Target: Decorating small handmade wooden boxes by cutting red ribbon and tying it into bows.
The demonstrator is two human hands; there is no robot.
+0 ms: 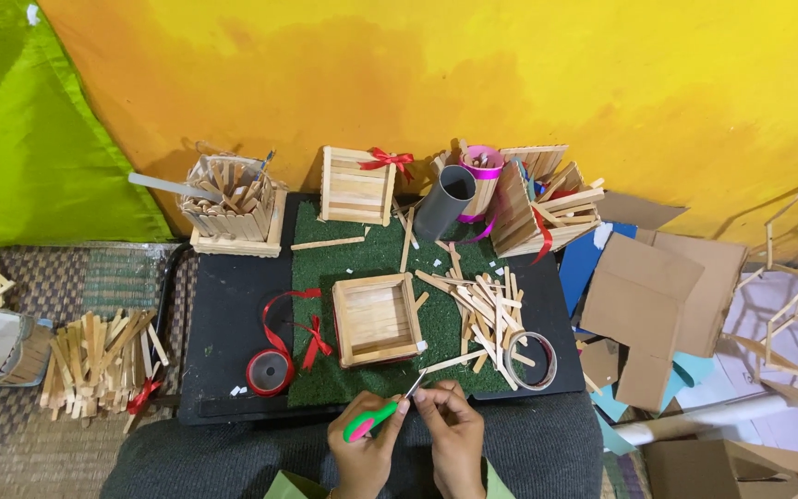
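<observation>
My left hand [362, 453] is wrapped around the green-and-pink scissors [376, 416], blades angling up and right toward my right hand [453, 434]. Right fingers are pinched on something tiny at the tips, can't tell what. The wooden stick box [376, 319] sits just ahead on the green mat [316, 370], stick pile [482, 310] further right.

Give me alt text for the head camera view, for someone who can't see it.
Two hands work at the bottom edge: the left hand grips green-and-pink scissors, the right hand pinches something small at their tip. Beyond, on a green mat, sit an open wooden box, loose craft sticks and red ribbon.
</observation>
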